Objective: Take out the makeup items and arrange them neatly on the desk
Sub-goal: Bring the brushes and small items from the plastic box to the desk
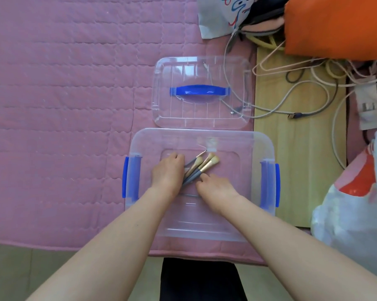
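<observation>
A clear plastic storage box (257, 144) with blue side latches stands on the pink quilt in front of me. Inside it lies a bunch of several makeup brushes (201, 165) with grey handles, gold ferrules and tan bristles, pointing up and to the right. My left hand (168, 172) reaches into the box and its curled fingers close round the brush handles from the left. My right hand (215, 187) is inside the box too, its fingertips touching the lower ends of the handles from the right.
The box's clear lid (201, 118) with a blue handle lies on the pink quilt (63, 105) just beyond the box. A wooden surface (296, 153) with tangled cables lies to the right. Plastic bags (352, 209) and an orange cloth (335, 25) crowd the right side.
</observation>
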Demonstrator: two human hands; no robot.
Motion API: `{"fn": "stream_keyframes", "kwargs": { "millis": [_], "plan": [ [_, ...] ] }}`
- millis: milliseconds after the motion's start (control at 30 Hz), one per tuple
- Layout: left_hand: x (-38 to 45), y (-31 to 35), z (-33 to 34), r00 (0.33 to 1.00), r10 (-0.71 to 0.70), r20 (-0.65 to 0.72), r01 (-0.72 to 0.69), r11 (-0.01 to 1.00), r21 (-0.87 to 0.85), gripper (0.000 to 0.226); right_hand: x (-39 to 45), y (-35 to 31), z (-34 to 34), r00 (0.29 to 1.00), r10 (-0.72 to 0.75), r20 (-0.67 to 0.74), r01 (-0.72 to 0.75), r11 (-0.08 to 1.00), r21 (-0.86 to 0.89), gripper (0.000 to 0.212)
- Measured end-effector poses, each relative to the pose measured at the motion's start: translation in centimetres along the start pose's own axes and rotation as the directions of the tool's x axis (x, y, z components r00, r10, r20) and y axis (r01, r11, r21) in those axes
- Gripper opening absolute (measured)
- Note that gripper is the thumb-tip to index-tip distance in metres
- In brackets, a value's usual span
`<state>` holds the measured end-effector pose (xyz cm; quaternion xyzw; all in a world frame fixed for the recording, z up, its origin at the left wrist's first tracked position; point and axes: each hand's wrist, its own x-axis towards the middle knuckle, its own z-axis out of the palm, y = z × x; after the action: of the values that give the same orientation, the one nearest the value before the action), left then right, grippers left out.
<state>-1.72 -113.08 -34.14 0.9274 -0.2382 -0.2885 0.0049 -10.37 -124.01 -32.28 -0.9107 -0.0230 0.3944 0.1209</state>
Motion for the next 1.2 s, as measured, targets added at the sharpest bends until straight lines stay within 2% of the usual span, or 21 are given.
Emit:
{"fn": "stream_keyframes", "kwargs": {
  "millis": [167, 333, 400, 433, 500, 600, 733, 833, 933, 1200],
  "plan": [
    [0.3, 0.1, -0.4, 0.998, -0.017, 0.056, 0.019, 0.999, -0.032, 0.012, -0.2, -0.2, 0.5, 0.998, -0.041, -0.037, 0.039, 0.999, -0.037, 0.031],
    [0.5, 0.1, -1.6, 0.981, -0.122, 0.148, 0.157, 0.954, -0.257, 0.015, -0.7, 0.2, -0.2, 0.999, -0.019, 0.033, 0.02, 0.999, -0.035, 0.029],
    [0.3, 0.0, -1.8, 0.976, -0.146, 0.161, 0.185, 0.946, -0.266, 0.016, -1.2, 0.6, -0.8, 0.997, 0.003, 0.074, -0.003, 1.0, -0.008, 0.027],
    [0.2, -0.1, -1.8, 0.974, -0.151, 0.169, 0.192, 0.945, -0.265, 0.015, -1.4, 0.7, -0.9, 0.999, 0.003, 0.043, -0.003, 1.0, -0.011, 0.027],
    [0.2, -0.3, -1.4, 0.972, -0.12, 0.202, 0.179, 0.935, -0.306, 0.012, -1.3, 0.8, -1.0, 0.971, -0.044, -0.237, 0.039, 0.999, -0.025, 0.029],
    [0.4, -0.5, -0.9, 0.97, -0.097, 0.225, 0.17, 0.927, -0.334, 0.012, -0.4, 1.2, -0.4, 0.903, -0.119, -0.413, 0.063, 0.987, -0.146, 0.035],
    [0.8, -0.5, -0.8, 0.976, -0.087, 0.201, 0.147, 0.94, -0.307, 0.016, 0.9, 1.3, 0.2, 0.871, -0.216, -0.441, 0.084, 0.95, -0.3, 0.034],
    [0.8, -0.5, -0.5, 0.985, -0.05, 0.165, 0.094, 0.958, -0.271, 0.011, 1.4, 1.6, 1.4, 0.886, -0.187, -0.424, 0.071, 0.959, -0.274, 0.027],
    [0.7, -0.4, -0.4, 0.985, -0.04, 0.168, 0.08, 0.968, -0.238, 0.016, 1.2, 1.9, 2.3, 0.89, -0.162, -0.427, 0.06, 0.968, -0.242, 0.027],
    [0.7, -0.2, -0.9, 0.96, -0.131, 0.248, 0.2, 0.94, -0.278, 0.018, 1.1, 1.4, 1.3, 0.864, -0.135, -0.486, 0.055, 0.983, -0.174, 0.026]
  ]
}}
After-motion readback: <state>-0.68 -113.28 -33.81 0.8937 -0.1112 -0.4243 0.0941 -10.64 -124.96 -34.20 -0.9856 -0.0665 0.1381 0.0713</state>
